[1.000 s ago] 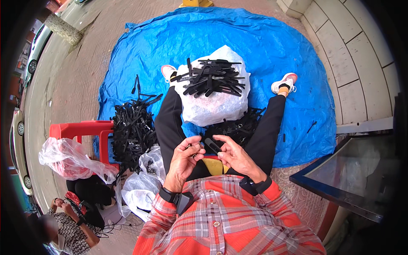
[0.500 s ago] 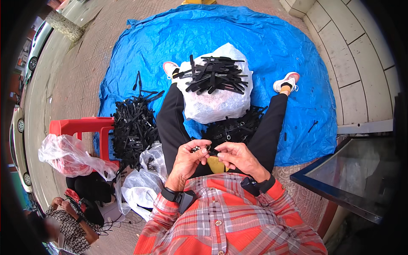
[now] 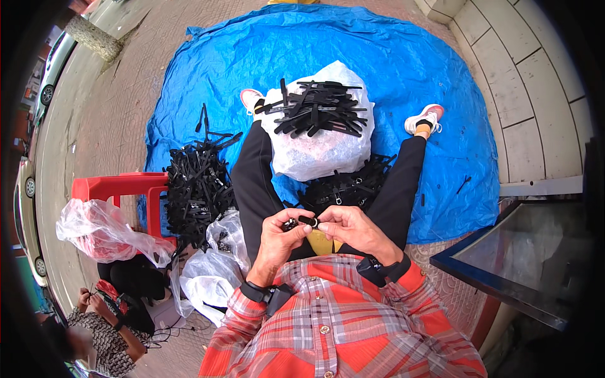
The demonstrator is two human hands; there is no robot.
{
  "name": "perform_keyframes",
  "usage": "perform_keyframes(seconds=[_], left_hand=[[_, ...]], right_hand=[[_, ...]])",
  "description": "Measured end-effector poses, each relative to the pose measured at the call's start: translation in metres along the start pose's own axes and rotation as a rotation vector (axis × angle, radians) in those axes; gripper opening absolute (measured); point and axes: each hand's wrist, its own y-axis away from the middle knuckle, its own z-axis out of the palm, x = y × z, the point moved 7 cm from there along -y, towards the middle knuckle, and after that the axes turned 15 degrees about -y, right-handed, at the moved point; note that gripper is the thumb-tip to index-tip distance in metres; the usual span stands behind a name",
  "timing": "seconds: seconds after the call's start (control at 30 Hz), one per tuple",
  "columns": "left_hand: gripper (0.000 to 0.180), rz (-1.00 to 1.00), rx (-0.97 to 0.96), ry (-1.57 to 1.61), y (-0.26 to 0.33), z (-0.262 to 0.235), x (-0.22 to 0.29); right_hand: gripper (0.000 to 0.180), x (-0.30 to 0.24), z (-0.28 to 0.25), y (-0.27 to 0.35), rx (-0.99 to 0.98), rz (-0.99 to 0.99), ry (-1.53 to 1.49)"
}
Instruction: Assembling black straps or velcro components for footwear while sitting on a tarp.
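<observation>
My left hand [image 3: 280, 234] and my right hand [image 3: 356, 232] meet over my lap, both closed in a pinch. A short black strap [image 3: 307, 220] with a small light-coloured ring at its right end spans their fingertips. Small shiny metal pieces [image 3: 289, 224] are tucked in the curled fingers of my left hand. Just beyond my hands, a pile of black straps [image 3: 340, 191], some with metal buckles, lies between my legs. Farther off, more black straps [image 3: 320, 108] are heaped on a stuffed white plastic bag [image 3: 320, 156].
A blue tarp [image 3: 441, 183] spreads under my legs. At left lie another black strap pile [image 3: 197, 192], a red plastic stool [image 3: 120, 184] and clear plastic bags [image 3: 211, 277]. Another person [image 3: 104, 334] sits at lower left. A blue-framed glass case [image 3: 504, 258] stands at right.
The black strap now shows lengthwise between my fingertips, with its ring near my right thumb. My right hand has shifted slightly; both hands remain over my lap.
</observation>
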Motion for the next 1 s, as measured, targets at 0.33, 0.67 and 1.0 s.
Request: perform_keyframes(seconds=[0.33,0.67,1.0], left_hand=[[0.024,0.137,0.127,0.136,-0.010,-0.004,0.017],[0.023,-0.083,0.020,0.037,-0.019,0.020,-0.021],[0.017,-0.209,-0.117,0.126,-0.020,0.028,-0.036]], right_hand=[[0.018,-0.001,-0.020,0.027,0.279,-0.191,0.314],[0.013,-0.015,-0.074,0.030,0.419,-0.209,-0.173],[0.014,-0.025,-0.201,0.097,0.756,-0.541,-0.704]])
